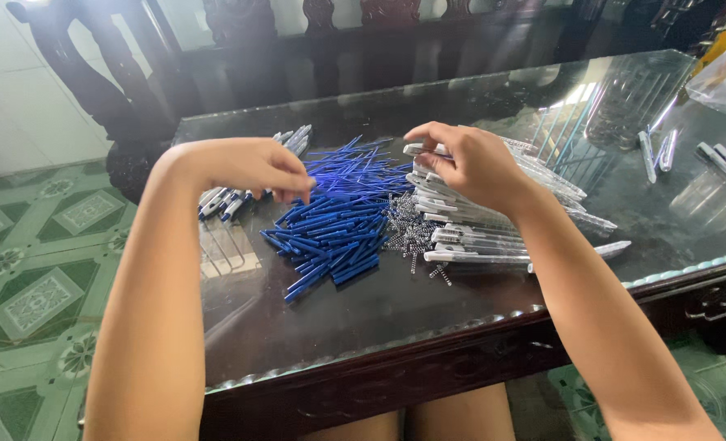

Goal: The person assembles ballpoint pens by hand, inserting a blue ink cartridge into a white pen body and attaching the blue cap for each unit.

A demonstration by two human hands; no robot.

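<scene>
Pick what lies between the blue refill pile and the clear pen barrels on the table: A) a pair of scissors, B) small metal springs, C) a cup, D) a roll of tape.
B: a scatter of small springs lies on the glass between the blue refills and the barrels, just below the right hand.

Left hand (253,167) over blue refills (334,216), right hand (469,163) on pen barrels (477,224)

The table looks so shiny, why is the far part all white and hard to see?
In the head view, daylight bounces off the glass table top, so glare washes out the far edge and mirrors the chairs; the blue pen refills and both hands, left hand and right hand, stay sharp.
</scene>
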